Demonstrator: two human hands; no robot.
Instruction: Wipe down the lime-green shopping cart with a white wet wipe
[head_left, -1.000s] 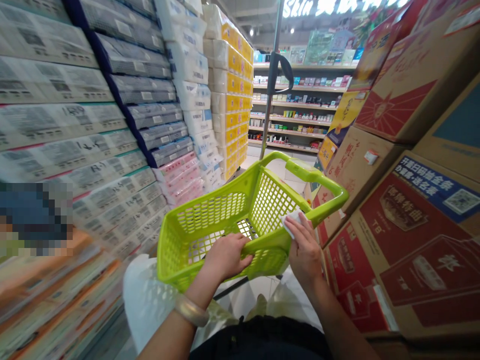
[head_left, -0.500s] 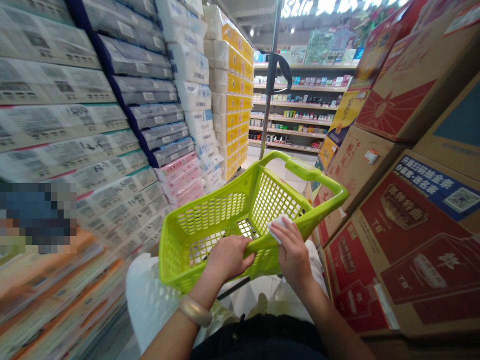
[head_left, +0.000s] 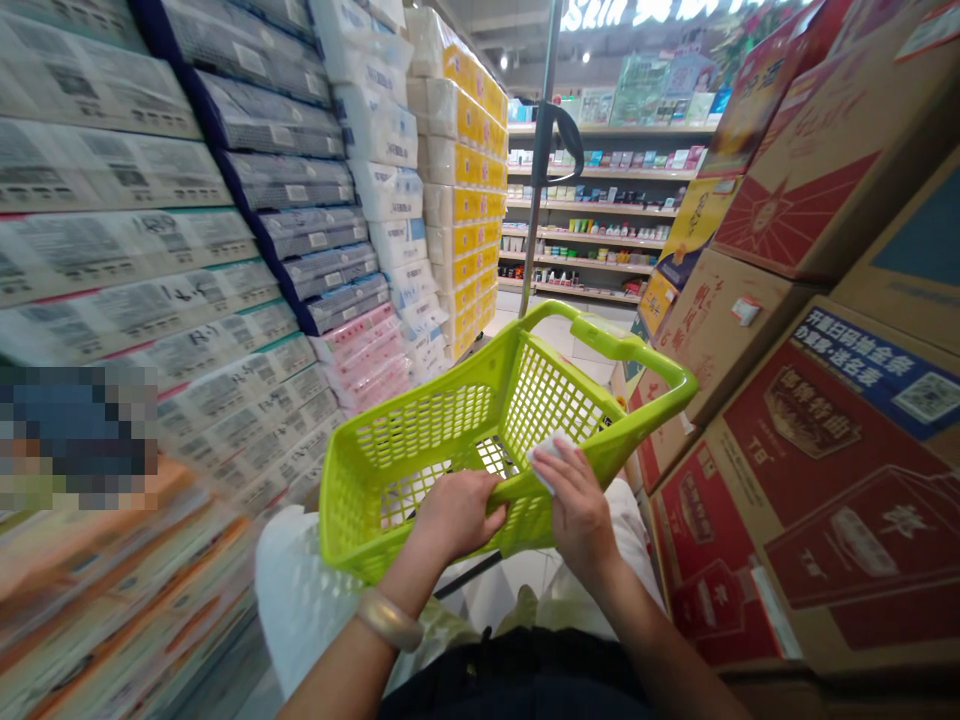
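Observation:
A bright green plastic shopping basket (head_left: 420,425) with perforated walls stands tilted before my knees, its handle (head_left: 637,350) toward the upper right. On its near rim, my left hand (head_left: 457,515) is closed with the thumb on the outside and the fingers over the edge. My right hand (head_left: 581,505) presses a folded white cloth or tissue (head_left: 551,455) against the same rim, farther right. Its fingers lie over the white piece and partly hide it. Through the basket's holes the pale floor shows.
Stacked paper packs (head_left: 120,250) rise along the left, with yellow-and-white packs (head_left: 465,190) beyond. Red and brown cartons (head_left: 810,430) crowd the right. Behind the basket stand a metal pole with a dark handle (head_left: 559,145) and stocked shelves (head_left: 600,210).
My right hand has slid slightly left along the rim with the white piece. My left hand and the basket stay practically where they were.

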